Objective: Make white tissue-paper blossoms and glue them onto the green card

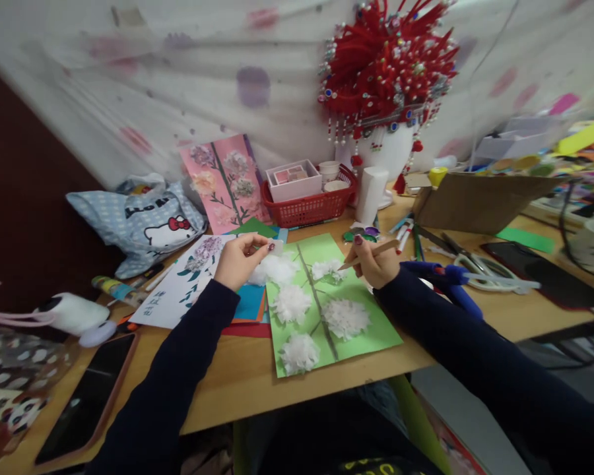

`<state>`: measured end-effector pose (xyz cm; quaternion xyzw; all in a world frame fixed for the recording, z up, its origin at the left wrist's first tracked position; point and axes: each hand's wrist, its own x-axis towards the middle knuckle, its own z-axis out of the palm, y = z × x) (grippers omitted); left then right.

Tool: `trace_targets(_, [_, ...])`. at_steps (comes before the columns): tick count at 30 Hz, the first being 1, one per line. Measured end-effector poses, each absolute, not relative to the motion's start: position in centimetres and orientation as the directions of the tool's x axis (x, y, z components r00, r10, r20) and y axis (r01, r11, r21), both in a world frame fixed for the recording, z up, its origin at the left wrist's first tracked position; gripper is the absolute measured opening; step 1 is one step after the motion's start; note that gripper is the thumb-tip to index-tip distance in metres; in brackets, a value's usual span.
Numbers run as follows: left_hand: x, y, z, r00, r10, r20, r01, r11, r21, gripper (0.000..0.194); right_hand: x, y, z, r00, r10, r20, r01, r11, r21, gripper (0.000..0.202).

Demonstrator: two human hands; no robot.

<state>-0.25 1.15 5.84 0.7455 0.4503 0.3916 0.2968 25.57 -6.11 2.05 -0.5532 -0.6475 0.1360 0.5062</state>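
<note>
A light green sheet (344,349) lies on the table, with a dark painted stem and several white ruffled paper flowers (346,318) on it. At the sheet's upper left, my left hand (245,258) pinches a small piece of thin white paper (276,248), above a pile of white paper pieces (272,269). My right hand (376,260) is closed on a pointed wooden stick (380,249), its tip close to the upper right flower (327,269).
Behind the sheet stand a red basket (304,212) and a pink flower picture (222,178). A glue gun (450,284), scissors (495,274) and a black phone (549,274) lie right; another phone (89,396) lies left. A red beaded headdress (391,72) stands behind.
</note>
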Motion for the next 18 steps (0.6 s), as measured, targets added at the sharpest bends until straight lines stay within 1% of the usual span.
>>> trace_targets(3, [1.0, 0.2, 6.6, 0.353, 0.894, 0.275, 0.402, -0.41, 0.819, 0.031, 25.5, -5.9, 1.6, 0.015, 0.88, 0.476, 0.622, 0.364, -0.693, 0.065])
trace_targets(6, [2.3, -0.3, 7.4, 0.44, 0.884, 0.159, 0.438, -0.366, 0.821, 0.028, 25.2, -5.9, 1.6, -0.031, 0.899, 0.437, 0.645, 0.352, -0.678, 0.063])
trace_targets(8, [3.3, -0.4, 7.7, 0.506, 0.861, 0.052, 0.498, -0.341, 0.797, 0.024, 25.1, -5.9, 1.7, -0.025, 0.901, 0.432, 0.64, 0.347, -0.686, 0.062])
trace_targets(10, [4.4, -0.3, 7.7, 0.572, 0.819, -0.05, 0.548, -0.336, 0.766, 0.021, 25.0, -6.0, 1.7, 0.006, 0.889, 0.457, 0.617, 0.357, -0.701, 0.061])
trace_targets(12, [5.5, 0.0, 7.2, 0.621, 0.775, -0.117, 0.571, -0.345, 0.745, 0.018, 24.9, -6.2, 1.6, 0.059, 0.868, 0.494, 0.574, 0.375, -0.728, 0.062])
trace_targets(15, [6.7, 0.6, 5.8, 0.655, 0.746, -0.116, 0.577, -0.396, 0.714, 0.017, 24.9, -6.6, 1.6, 0.141, 0.832, 0.536, 0.484, 0.414, -0.771, 0.064])
trace_targets(18, [7.3, 1.0, 4.7, 0.661, 0.744, -0.096, 0.58, -0.426, 0.694, 0.016, 24.7, -6.9, 1.7, 0.137, 0.822, 0.552, 0.442, 0.449, -0.777, 0.064])
